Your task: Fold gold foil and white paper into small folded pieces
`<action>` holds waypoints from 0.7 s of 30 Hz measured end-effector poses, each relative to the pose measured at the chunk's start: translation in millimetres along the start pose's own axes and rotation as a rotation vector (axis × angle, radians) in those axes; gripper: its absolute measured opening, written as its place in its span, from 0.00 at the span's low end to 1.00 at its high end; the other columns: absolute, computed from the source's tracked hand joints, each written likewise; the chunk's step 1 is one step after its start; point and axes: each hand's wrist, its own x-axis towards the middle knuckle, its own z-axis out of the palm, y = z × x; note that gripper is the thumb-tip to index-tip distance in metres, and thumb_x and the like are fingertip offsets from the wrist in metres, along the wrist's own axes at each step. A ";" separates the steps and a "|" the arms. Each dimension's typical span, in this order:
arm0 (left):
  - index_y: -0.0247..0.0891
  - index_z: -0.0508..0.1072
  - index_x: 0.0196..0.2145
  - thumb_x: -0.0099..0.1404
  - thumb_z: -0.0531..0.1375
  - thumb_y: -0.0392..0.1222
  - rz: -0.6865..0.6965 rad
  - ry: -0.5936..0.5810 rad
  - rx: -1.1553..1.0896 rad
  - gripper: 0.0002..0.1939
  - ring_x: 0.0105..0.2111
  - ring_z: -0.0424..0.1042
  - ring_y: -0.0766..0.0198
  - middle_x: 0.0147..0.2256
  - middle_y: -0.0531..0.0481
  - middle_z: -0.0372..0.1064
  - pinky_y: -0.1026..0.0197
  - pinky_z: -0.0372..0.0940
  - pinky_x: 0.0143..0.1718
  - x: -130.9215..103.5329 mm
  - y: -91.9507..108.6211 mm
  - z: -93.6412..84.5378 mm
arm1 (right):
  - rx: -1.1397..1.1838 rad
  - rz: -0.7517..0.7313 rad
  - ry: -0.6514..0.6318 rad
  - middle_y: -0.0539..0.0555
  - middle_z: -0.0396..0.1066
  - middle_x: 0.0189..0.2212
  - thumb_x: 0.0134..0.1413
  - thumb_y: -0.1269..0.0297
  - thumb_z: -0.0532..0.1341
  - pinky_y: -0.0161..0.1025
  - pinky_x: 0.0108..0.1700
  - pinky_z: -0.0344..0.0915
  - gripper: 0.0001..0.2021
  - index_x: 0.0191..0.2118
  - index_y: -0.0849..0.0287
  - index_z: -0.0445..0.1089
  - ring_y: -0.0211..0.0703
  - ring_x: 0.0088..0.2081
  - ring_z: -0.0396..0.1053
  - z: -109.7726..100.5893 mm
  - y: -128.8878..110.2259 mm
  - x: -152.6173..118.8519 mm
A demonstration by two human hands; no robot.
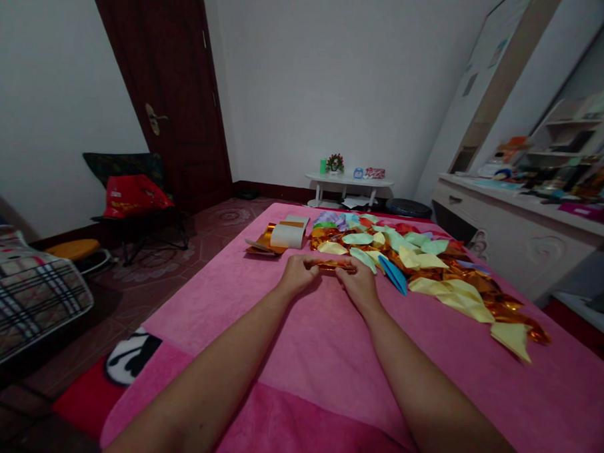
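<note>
Between my two hands is a narrow folded strip of shiny copper-gold foil paper (331, 267), held level just above the pink cloth (322, 334). My left hand (298, 274) pinches its left end, and my right hand (360, 280) grips the right end. Beyond my left hand lies a stack of foil and grey-backed paper sheets (287, 236), partly curled. To the right of my right hand spreads a heap of folded papers (411, 251) in yellow, pale green and copper-gold. A blue folded paper (393, 274) sits nearest that hand.
A low white table (351, 180) with small items stands by the far wall. At right is a cluttered white dresser (527, 229). A red bag (136, 196) rests on a folding chair at left, near a dark door (163, 80) and a checked bag (28, 298).
</note>
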 end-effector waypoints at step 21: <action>0.38 0.78 0.36 0.68 0.50 0.51 -0.093 -0.023 0.742 0.20 0.39 0.72 0.55 0.37 0.41 0.76 0.60 0.59 0.36 -9.3 20.8 -0.4 | -0.395 0.059 0.031 0.53 0.74 0.26 0.59 0.61 0.50 0.36 0.31 0.65 0.15 0.41 0.59 0.73 0.42 0.27 0.71 0.3 -8.5 -4.6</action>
